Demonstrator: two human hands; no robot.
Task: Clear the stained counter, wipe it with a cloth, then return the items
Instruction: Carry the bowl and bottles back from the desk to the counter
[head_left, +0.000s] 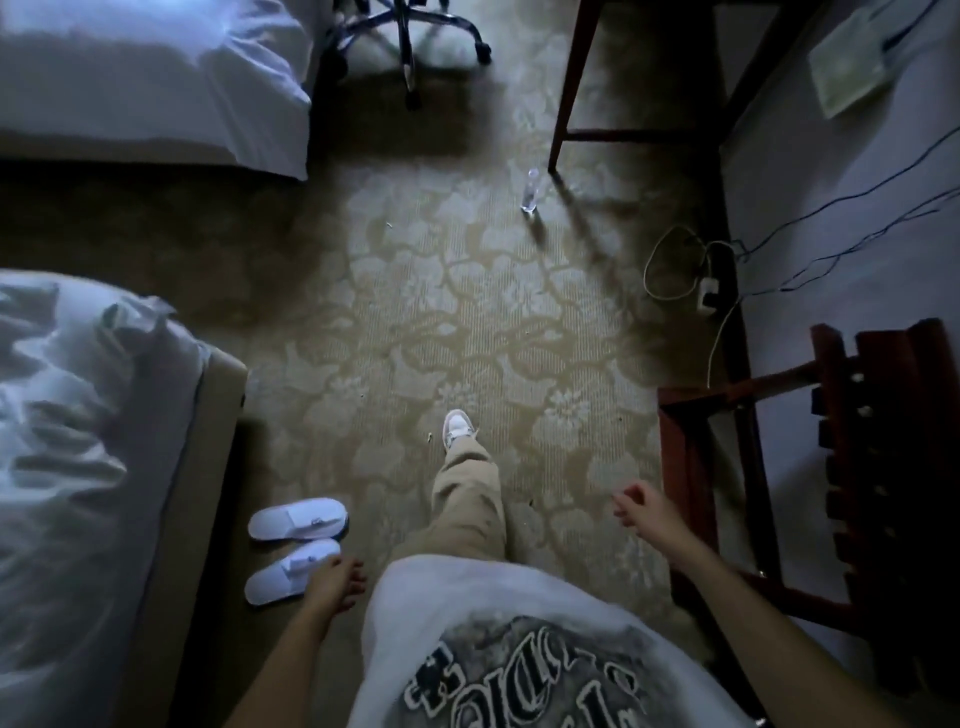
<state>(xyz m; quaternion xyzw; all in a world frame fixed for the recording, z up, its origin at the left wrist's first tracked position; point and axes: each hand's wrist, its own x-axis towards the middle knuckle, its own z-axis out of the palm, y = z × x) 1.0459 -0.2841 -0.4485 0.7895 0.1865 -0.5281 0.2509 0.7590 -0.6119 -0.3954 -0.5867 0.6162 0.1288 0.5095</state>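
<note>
No stained worktop, cloth or cleared items show here; the view looks down on a patterned, ribbed carpet (457, 312). The left hand (337, 577) hangs with loosely curled fingers, its grip holding nothing, above a pair of soft white slippers (296, 545) beside the corner of a bed (78, 467) with rumpled white sheets. The right hand (639, 506) is half-open and empty, near a dark red slatted wooden rack (878, 467). A clear plastic bottle (530, 191) stands upright by a wooden leg (563, 98).
</note>
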